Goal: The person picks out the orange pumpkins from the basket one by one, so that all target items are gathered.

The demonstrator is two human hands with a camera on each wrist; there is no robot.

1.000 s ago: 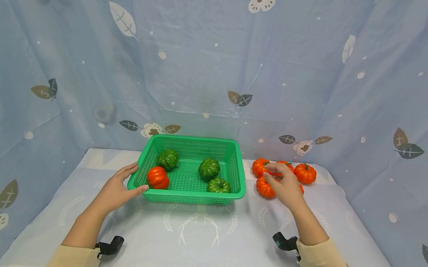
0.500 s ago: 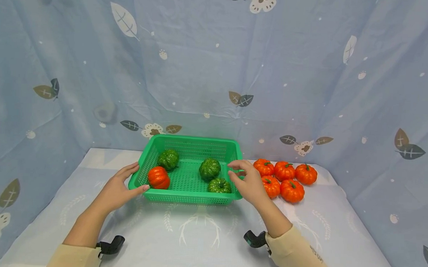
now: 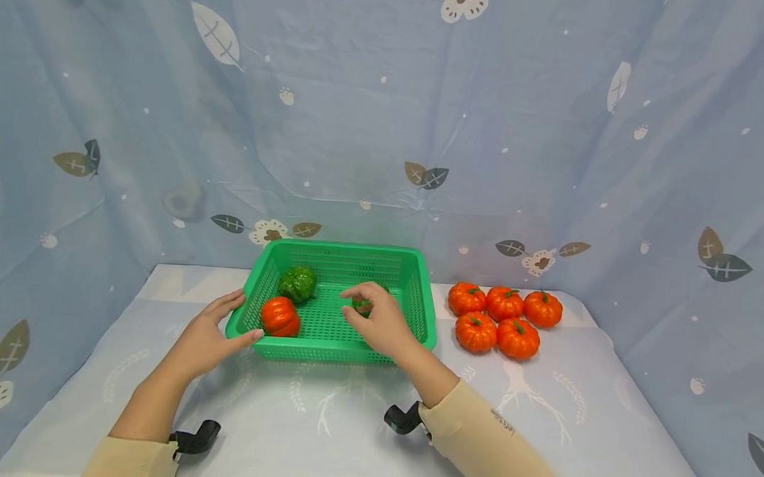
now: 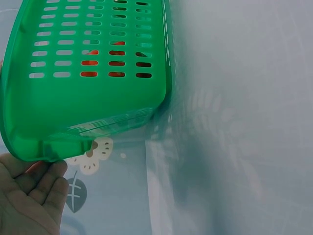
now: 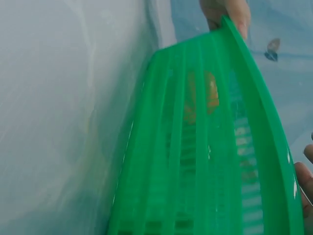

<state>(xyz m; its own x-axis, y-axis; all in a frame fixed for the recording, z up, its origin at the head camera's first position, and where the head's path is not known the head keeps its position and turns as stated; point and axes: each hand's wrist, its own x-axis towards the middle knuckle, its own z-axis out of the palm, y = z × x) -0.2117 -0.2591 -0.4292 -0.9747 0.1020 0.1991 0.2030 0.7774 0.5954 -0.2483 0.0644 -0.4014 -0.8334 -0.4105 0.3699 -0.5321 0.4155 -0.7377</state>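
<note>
My left hand (image 3: 207, 341) holds the left front corner of the green plastic basket (image 3: 326, 351), thumb on the front rim and fingers at the left side. Over the basket's right half hovers my right hand (image 3: 381, 320), its thumb and fingers parted and bent. A dark green pumpkin (image 3: 361, 306) shows partly behind those fingers; whether they touch it is unclear. The lighter green pumpkin at the front right is hidden by that hand. Inside on the left lie another dark green pumpkin (image 3: 297, 284) and an orange-red pumpkin (image 3: 280, 316).
Several small orange pumpkins (image 3: 476, 332) sit in two rows on the table right of the basket. A pale patterned cloth (image 3: 271, 433) covers the table. A blue printed curtain (image 3: 336, 123) stands behind and at both sides.
My right hand has moved left from the orange pumpkins, past the basket's right rim, to above the green pumpkins. The left hand and basket have stayed in place.
</note>
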